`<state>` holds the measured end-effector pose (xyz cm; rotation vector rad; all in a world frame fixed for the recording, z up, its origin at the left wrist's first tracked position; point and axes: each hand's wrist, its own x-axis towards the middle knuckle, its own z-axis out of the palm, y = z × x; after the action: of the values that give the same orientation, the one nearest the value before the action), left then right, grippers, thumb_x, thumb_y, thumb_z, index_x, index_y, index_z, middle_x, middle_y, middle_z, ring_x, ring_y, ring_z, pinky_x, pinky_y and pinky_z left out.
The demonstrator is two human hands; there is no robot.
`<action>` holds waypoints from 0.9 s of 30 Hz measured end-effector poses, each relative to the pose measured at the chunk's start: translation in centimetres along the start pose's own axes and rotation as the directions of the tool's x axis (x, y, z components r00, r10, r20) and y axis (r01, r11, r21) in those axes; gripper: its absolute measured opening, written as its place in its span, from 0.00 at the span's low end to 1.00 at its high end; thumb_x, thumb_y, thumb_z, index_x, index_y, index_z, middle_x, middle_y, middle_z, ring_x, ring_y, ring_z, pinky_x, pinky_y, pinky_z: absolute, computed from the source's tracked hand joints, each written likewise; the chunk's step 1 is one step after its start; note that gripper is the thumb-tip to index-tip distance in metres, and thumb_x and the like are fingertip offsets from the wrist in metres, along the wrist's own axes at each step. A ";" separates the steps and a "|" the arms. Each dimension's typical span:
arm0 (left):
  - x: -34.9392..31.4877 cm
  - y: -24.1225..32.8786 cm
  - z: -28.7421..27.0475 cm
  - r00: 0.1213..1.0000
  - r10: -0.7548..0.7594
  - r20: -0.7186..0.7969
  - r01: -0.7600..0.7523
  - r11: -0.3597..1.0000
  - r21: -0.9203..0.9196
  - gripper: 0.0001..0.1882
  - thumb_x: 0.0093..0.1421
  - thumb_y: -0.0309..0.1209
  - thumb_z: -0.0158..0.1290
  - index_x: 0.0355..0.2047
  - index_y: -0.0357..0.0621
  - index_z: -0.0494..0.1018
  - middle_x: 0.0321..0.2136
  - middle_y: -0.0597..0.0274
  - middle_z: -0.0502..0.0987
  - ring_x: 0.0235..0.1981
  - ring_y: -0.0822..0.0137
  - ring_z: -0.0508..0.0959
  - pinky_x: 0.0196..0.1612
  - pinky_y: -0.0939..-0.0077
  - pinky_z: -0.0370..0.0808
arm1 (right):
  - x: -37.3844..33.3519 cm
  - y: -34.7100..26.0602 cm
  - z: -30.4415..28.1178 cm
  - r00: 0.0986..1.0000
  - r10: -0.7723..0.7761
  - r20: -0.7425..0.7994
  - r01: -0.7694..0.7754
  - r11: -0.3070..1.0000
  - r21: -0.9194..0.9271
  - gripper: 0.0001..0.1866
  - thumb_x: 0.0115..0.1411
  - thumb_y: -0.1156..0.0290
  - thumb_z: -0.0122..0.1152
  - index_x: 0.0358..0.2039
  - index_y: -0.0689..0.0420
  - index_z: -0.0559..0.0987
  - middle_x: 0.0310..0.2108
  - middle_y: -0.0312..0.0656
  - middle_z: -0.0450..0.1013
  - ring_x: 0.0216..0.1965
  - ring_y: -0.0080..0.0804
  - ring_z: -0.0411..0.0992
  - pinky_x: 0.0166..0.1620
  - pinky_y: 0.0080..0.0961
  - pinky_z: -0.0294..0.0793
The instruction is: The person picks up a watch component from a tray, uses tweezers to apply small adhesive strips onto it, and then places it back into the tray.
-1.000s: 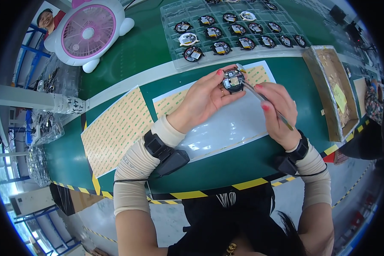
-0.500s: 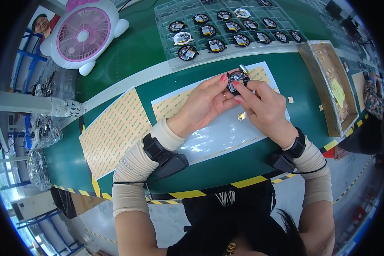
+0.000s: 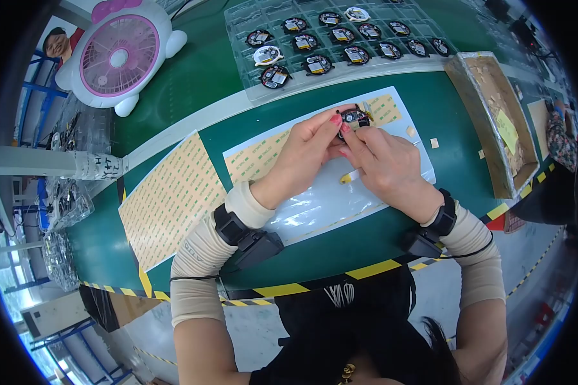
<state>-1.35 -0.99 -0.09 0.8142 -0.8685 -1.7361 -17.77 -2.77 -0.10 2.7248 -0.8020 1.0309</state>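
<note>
Above the paper sheet, my left hand point(image 3: 302, 154) is closed around a small round black watch-like module point(image 3: 353, 118) with circuit parts showing. A shiny silvery piece point(image 3: 367, 109) sticks up at the module's right edge. My right hand point(image 3: 392, 168) is closed, with thumb and forefinger pinched at the module's near side. Whether those fingertips hold a tiny part is hidden. Beneath the right fingers shows a small yellow-and-white piece point(image 3: 349, 176); I cannot tell whether the hand holds it. A white-backed sheet of tan adhesive pieces point(image 3: 257, 160) lies under both hands.
Another tan adhesive sheet point(image 3: 173, 199) lies to the left. A clear tray point(image 3: 237, 38) with several round modules stands at the back. To the right is a cardboard box point(image 3: 514, 183) with small tan pieces; a loose tan square point(image 3: 434, 143) lies nearer. A pink-and-white fan point(image 3: 117, 58) stands back left.
The right hand has shifted slightly left, closer to the left hand. The module has tilted and more of it is covered by fingers. The yellow-and-white piece has moved left.
</note>
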 end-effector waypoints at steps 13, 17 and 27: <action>0.8 0.6 -1.1 0.995 -0.049 0.089 0.070 0.966 -0.248 0.16 0.65 0.34 0.36 0.44 0.34 0.66 0.38 0.55 0.73 0.37 0.66 0.75 0.40 0.73 0.74 | 0.0 0.1 -0.1 0.998 0.018 -0.056 -0.016 0.999 0.045 0.19 0.44 0.73 0.64 0.40 0.58 0.77 0.28 0.36 0.68 0.21 0.27 0.67 0.20 0.21 0.66; 0.7 0.4 -1.0 0.994 -0.047 0.100 0.069 0.971 -0.229 0.17 0.65 0.34 0.36 0.44 0.33 0.66 0.38 0.55 0.73 0.37 0.67 0.75 0.40 0.73 0.74 | 0.0 0.1 0.0 0.999 0.027 -0.038 -0.024 0.998 0.060 0.19 0.44 0.74 0.63 0.40 0.59 0.77 0.28 0.36 0.67 0.21 0.27 0.67 0.20 0.21 0.66; 0.4 -0.6 -0.9 1.000 -0.027 -0.017 0.027 0.999 0.043 0.16 0.64 0.34 0.38 0.45 0.35 0.66 0.38 0.57 0.73 0.34 0.70 0.75 0.40 0.75 0.74 | -0.1 -0.1 0.4 0.999 0.050 0.005 -0.050 0.994 0.095 0.17 0.43 0.77 0.62 0.38 0.59 0.77 0.25 0.36 0.65 0.21 0.27 0.68 0.19 0.21 0.65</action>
<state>-0.96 -1.39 -1.08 0.8713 -0.8906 -1.7369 -17.56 -2.74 -0.49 2.7983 -0.8471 1.1033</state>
